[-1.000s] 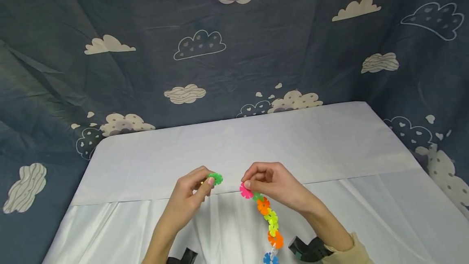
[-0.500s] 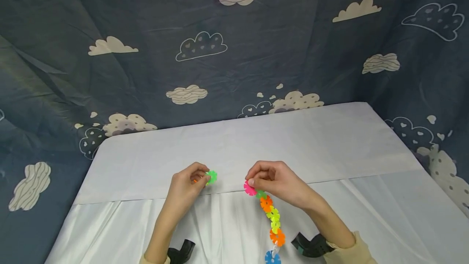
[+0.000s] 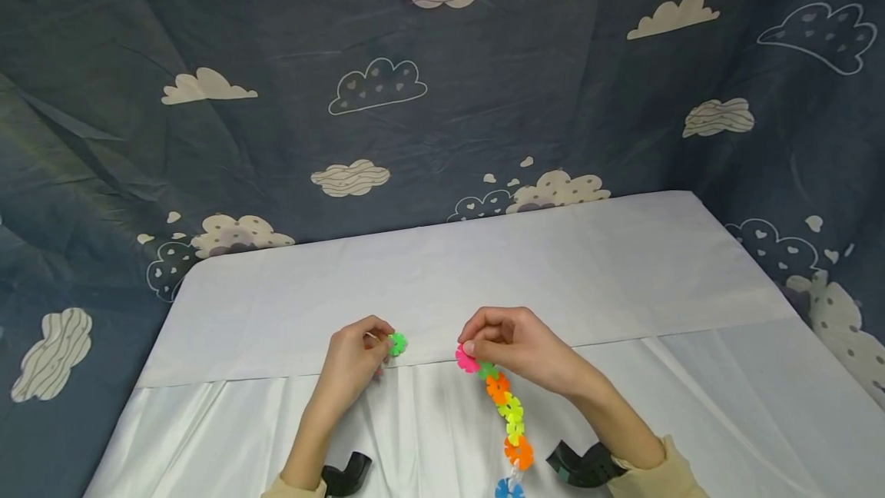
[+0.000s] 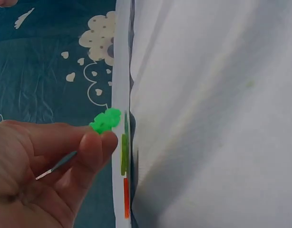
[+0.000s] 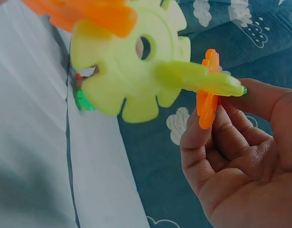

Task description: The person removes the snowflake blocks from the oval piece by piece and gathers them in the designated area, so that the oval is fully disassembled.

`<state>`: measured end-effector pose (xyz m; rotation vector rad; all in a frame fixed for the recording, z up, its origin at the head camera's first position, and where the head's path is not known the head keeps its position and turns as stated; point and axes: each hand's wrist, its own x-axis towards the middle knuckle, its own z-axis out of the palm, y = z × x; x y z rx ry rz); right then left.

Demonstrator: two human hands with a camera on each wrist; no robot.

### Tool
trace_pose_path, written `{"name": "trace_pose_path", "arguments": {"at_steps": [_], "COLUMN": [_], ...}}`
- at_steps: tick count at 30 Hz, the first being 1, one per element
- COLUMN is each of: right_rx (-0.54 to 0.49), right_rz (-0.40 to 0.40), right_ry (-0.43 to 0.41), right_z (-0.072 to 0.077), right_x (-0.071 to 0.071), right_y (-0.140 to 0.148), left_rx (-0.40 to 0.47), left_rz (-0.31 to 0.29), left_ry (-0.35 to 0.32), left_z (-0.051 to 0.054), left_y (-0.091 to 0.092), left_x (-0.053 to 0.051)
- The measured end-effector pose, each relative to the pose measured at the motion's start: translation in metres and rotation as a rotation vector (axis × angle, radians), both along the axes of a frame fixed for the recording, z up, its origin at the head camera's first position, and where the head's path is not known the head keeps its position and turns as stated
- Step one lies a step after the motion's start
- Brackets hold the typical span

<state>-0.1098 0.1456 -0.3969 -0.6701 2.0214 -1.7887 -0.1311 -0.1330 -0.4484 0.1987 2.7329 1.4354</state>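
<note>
Over a white tabletop, the left hand is pinching a green disc at nine o'clock from a pink disc; the right hand is pinching that, apparently so the disc chain is hanging freely toward five o'clock.

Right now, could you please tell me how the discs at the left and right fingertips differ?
The left disc is green; the right disc is pink. The left disc is apart from the chain; the right disc forms its far end. Both have notched rims.
</note>
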Motion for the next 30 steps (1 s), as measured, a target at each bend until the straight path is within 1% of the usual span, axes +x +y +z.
{"name": "trace_pose_path", "arguments": {"at_steps": [2,4,5,8,9,11,13,15,17,20,23,26,28,30], "right_rx": [-0.003,-0.002,-0.001,-0.001,-0.001,-0.002,-0.001,-0.002,0.001,0.002,0.015,0.024,0.018,0.001], "right_rz": [0.000,-0.004,-0.007,-0.013,-0.015,-0.022,-0.030,-0.041,-0.053,-0.076,-0.105,-0.121,-0.121,-0.101], "right_ry": [0.003,0.006,0.006,0.006,0.005,0.002,0.004,-0.002,-0.005,-0.012,0.003,0.032,0.035,0.032], "right_z": [0.000,-0.001,-0.001,-0.002,-0.001,-0.001,0.000,0.001,0.002,0.005,0.008,0.009,0.008,0.008], "right_x": [0.000,0.000,0.000,0.000,0.000,0.001,0.001,0.003,0.004,0.008,0.011,0.013,0.013,0.012], "right_y": [0.000,0.000,0.000,-0.001,-0.001,-0.002,-0.003,-0.004,-0.005,-0.008,-0.011,-0.014,-0.015,-0.015], "left_rx": [-0.038,-0.095,-0.125,-0.189,-0.186,-0.152,-0.096,-0.029,0.024,0.109,0.193,0.299,0.356,0.403], "left_rz": [0.018,0.045,0.056,0.082,0.069,0.020,-0.054,-0.137,-0.201,-0.271,-0.313,-0.338,-0.340,-0.330], "left_ry": [0.005,0.034,0.061,0.135,0.146,0.153,0.137,0.092,0.038,-0.059,-0.121,-0.162,-0.174,-0.181], "left_z": [0.000,0.002,0.003,0.013,0.018,0.030,0.043,0.053,0.060,0.063,0.062,0.060,0.060,0.061], "left_y": [-0.002,-0.003,-0.003,0.000,0.002,0.008,0.016,0.024,0.033,0.044,0.053,0.058,0.059,0.058], "left_x": [0.000,0.000,0.000,0.005,0.007,0.014,0.023,0.032,0.040,0.049,0.052,0.053,0.053,0.053]}}
